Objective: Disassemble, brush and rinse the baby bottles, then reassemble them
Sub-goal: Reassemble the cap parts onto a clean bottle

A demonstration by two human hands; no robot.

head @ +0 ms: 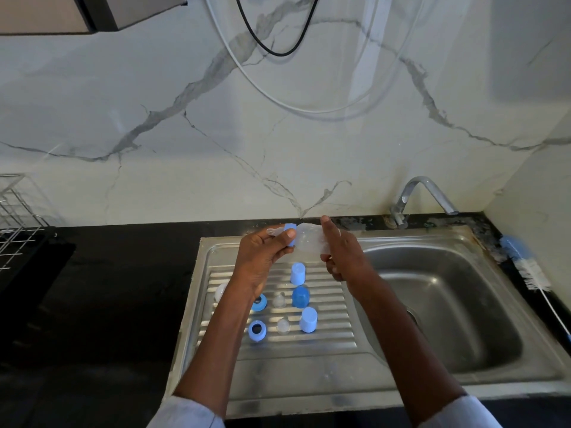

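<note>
our left hand [265, 251] pinches the blue collar [290, 234], our right hand [338, 251] grips the clear bottle [309, 240] above the drainboard's [324, 344] far edge; wet plastic could slip, scattering parts.

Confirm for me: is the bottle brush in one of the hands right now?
No, the bottle brush lies on the counter right of the sink, while both hands hold a clear bottle by its blue collar.

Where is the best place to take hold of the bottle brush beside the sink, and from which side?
Grip the bottle brush by its thin white handle, coming from above at the near end. It lies flat along the counter right of the sink, and its bristled head points away, so the bare handle lies nearest.
</note>
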